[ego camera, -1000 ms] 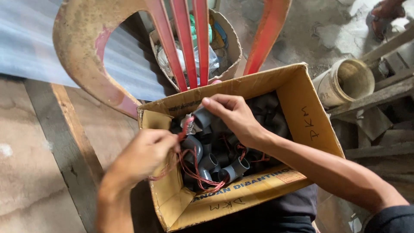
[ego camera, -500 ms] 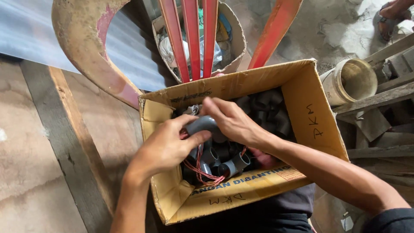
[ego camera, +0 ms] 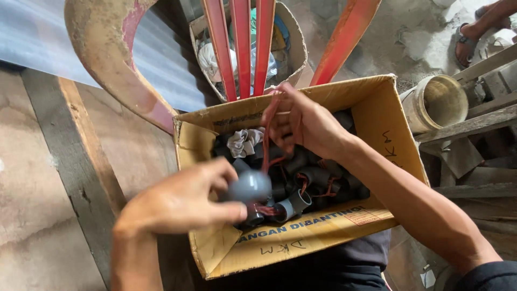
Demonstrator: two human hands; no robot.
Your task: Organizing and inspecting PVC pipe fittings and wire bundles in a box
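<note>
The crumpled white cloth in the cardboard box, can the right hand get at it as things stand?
Probably yes. The crumpled white cloth lies uncovered on top of the grey pipe fittings, just beside the right hand, though that hand's fingers are gripping a red string.

A rough workshop: bare cement floor, stacked timber, boxed pipe fittings.

grey pipe fitting, red string, brown cardboard box

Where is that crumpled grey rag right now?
In the head view, the crumpled grey rag lies inside the cardboard box, at its back left corner, on top of the dark pipe fittings and just left of the right hand.
</note>
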